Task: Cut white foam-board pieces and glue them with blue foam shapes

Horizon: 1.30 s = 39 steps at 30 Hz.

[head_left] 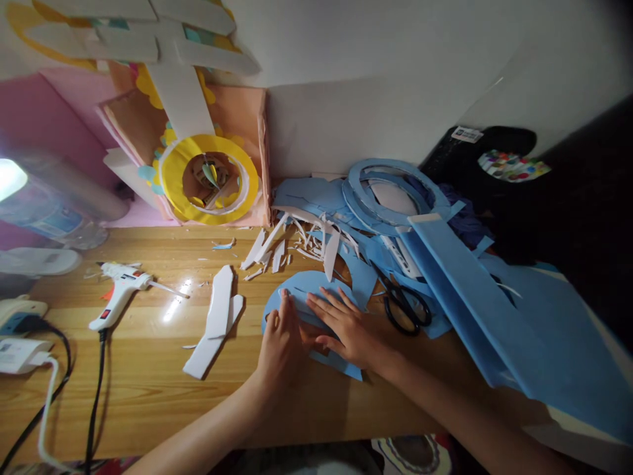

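Observation:
A curved piece of blue paper [309, 282] lies on the wooden table under both hands. My left hand [281, 333] is closed at its left edge, the index finger stretched forward onto the paper and the other fingers curled; the thumb is mostly hidden. Flat on the paper's right side rests my right hand [349, 330], its fingers spread. A narrow blue strip [339, 366] shows below the right palm. Just right of that hand lie black-handled scissors [405, 307], partly over blue paper.
White foam pieces [217, 320] and a glue gun [119, 290] with a cord lie left. Thin paper scraps [301, 241] are strewn behind the hands. Blue rings [353, 198] and a folded blue sheet [455, 284] crowd the right. A yellow ring [171, 178] stands against a peach box [264, 145].

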Available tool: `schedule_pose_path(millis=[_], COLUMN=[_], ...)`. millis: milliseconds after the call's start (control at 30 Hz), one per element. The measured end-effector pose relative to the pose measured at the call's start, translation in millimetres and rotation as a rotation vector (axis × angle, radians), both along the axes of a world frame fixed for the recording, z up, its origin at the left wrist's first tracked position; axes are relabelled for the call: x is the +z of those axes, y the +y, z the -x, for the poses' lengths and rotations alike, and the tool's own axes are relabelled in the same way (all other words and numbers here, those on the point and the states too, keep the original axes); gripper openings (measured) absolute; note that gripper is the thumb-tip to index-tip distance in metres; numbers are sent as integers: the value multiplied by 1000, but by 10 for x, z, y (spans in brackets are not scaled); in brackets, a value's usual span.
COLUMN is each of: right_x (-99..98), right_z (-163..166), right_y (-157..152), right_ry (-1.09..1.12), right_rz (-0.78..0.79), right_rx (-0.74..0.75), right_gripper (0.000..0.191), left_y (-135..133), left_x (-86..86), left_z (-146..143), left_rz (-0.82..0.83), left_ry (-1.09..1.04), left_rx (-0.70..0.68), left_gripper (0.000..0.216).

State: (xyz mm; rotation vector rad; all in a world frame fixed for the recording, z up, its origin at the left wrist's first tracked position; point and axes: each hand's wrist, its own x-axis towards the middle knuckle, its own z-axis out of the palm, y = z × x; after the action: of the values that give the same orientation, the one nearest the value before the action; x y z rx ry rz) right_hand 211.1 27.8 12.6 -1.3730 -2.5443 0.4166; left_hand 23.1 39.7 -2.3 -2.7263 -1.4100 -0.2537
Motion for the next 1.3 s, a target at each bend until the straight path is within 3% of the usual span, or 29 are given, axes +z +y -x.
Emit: schedule_pose_path(millis=[167,367,433,500,600,733,800,900,1000,1067,1200,1300], right_x=[-32,-68,-74,-68,-23,106,177,232,218,206,279,377], right_z=[-112,-390,-446,-455,-421,-409,-408,-362,-259,-178,-26,9], right_y=[-194,34,173,277,333,235,137,-33,-188,-268,-350,-342], right_ry=[41,221,219,225,263,346,466,782,1019,1078,1061,975], right_rz=[-56,-132,-89,-31,69,181,245,328,300,290,365,341], right_rx=[-104,-504,-526,-513,-500,-489,-513,-646,-769,-786,-793,-768], right_gripper=[49,34,30,20,18,23,24,26,31,34,34,32], left_y=[124,121,-33,-235,-515,-691,-688,-602,-459,-357,-214,-178], left_x=[96,410,484,515,470,301,227,196,292,406,593,625], left_z=[47,353,448,502,520,529,525,466,339,233,18,-93], left_rz=[42,143,359,690,1102,1380,1416,1373,1358,1367,1354,1276], left_ry=[-75,-438,-597,-730,-850,-1008,-1089,-1231,-1399,-1497,-1528,-1510], left_rx=[7,118,107,93,171,371,378,268,121,106,370,563], left_gripper=[49,32,29,29,33,44,47,56,67,67,43,36])
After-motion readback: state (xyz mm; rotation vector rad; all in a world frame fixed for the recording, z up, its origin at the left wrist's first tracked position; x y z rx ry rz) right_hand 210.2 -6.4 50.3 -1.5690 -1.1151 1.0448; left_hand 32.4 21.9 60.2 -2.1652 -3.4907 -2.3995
